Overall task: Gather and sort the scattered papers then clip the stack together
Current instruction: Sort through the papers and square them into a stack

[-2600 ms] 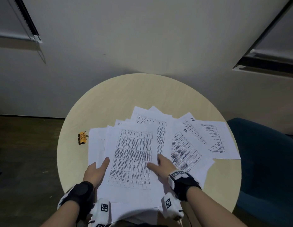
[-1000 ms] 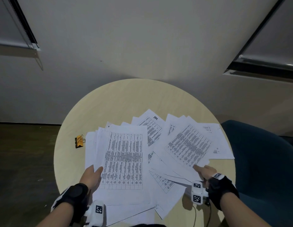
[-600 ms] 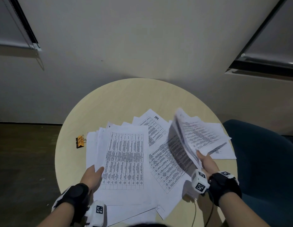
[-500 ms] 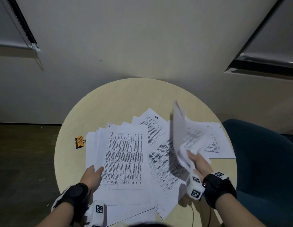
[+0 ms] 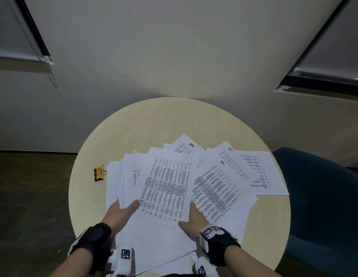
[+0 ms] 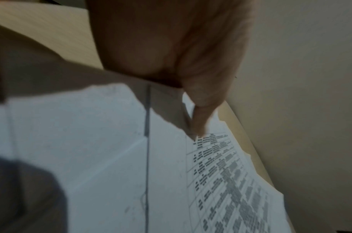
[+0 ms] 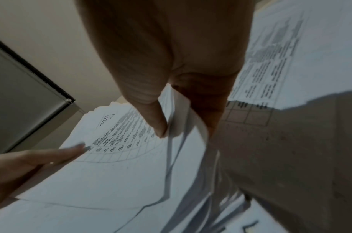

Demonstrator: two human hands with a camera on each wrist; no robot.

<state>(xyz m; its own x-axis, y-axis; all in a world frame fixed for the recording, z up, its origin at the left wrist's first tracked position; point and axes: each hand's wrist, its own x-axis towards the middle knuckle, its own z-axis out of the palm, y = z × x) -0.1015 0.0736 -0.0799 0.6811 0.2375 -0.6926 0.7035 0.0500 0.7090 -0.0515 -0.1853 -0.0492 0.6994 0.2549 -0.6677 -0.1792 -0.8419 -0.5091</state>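
- On the round table (image 5: 154,120), near edge: papers (image 5: 220,188) lay fanned across the near half, reaching the right edge.
- Left hand (image 5: 118,212): thumb pressed flat atop the left pile; other fingers hidden beneath.
- Right hand (image 5: 194,222): thumb and fingers pinched the top sheet (image 5: 166,188) at its near right edge.
- Binder clip (image 5: 99,173): yellow, near the left edge, just beside the papers.

The head view looks down over the round table (image 5: 154,124); both wrist views sit close above its papers (image 5: 166,188).
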